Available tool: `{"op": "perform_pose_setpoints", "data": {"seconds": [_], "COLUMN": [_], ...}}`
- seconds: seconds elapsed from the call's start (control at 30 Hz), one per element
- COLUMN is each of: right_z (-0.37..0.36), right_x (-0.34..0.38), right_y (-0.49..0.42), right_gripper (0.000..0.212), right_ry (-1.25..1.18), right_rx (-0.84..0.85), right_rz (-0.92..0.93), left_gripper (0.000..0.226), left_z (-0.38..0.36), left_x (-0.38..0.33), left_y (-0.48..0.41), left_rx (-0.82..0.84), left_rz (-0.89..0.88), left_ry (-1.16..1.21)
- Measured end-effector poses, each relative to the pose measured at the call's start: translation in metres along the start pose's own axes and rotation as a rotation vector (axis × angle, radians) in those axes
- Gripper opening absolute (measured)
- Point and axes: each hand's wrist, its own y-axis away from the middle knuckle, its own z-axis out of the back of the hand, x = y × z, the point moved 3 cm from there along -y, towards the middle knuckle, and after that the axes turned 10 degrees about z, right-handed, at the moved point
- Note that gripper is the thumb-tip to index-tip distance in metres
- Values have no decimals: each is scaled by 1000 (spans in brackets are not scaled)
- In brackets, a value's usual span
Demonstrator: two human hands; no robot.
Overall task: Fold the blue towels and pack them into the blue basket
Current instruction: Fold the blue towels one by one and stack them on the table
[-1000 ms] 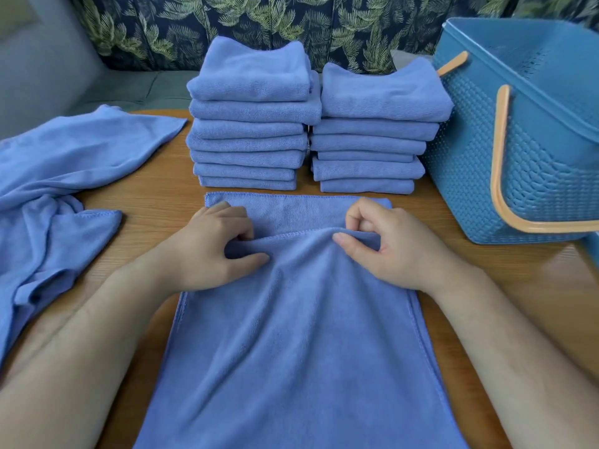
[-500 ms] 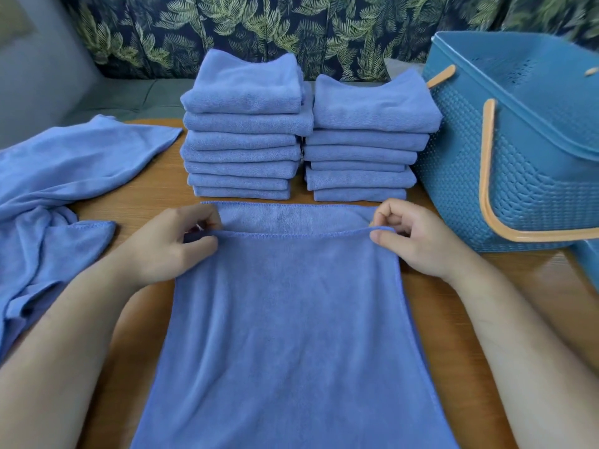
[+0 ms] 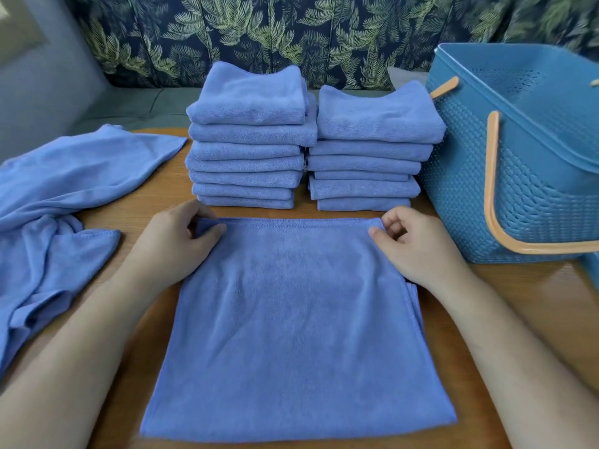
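Observation:
A blue towel (image 3: 291, 319) lies folded in half on the wooden table (image 3: 534, 303), its far edges lined up. My left hand (image 3: 181, 244) pinches its far left corner. My right hand (image 3: 411, 244) pinches its far right corner between thumb and fingers. Just behind the towel stand two stacks of folded blue towels, the left stack (image 3: 249, 140) and the right stack (image 3: 372, 150). The blue basket (image 3: 525, 163) with orange handles stands at the right, tilted toward me; its inside shows no towels.
Loose unfolded blue towels (image 3: 55, 205) lie crumpled at the table's left side. A leaf-patterned sofa back (image 3: 291, 34) runs behind the table. Another blue object (image 3: 591, 267) peeks in at the right edge beside the basket.
Both hands carried the near edge of the towel away from me and spread apart to its corners, laying the top layer's edge onto the far edge.

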Motion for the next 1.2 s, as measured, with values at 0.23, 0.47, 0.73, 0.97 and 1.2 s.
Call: {"op": "perform_pose_setpoints", "data": {"seconds": [0.23, 0.47, 0.73, 0.97, 1.2], "right_z": [2, -6, 4, -3, -2], "right_x": [2, 3, 18, 6, -4], "right_y": [-3, -7, 0, 0, -4], "right_gripper": [19, 25, 12, 10, 4], "right_ry": [110, 288, 187, -146, -333], "right_rx": [-59, 20, -201, -207, -257], "right_rz": [3, -14, 313, 101, -3], "left_gripper": [4, 6, 8, 17, 18], "left_z": [0, -10, -7, -8, -3], "left_x": [2, 3, 7, 19, 16], "left_y": [-2, -4, -5, -9, -9], "left_rx": [-37, -13, -76, 18, 127], "left_rz": [-21, -27, 8, 189, 339], "left_ry": [-48, -76, 82, 415, 817]}}
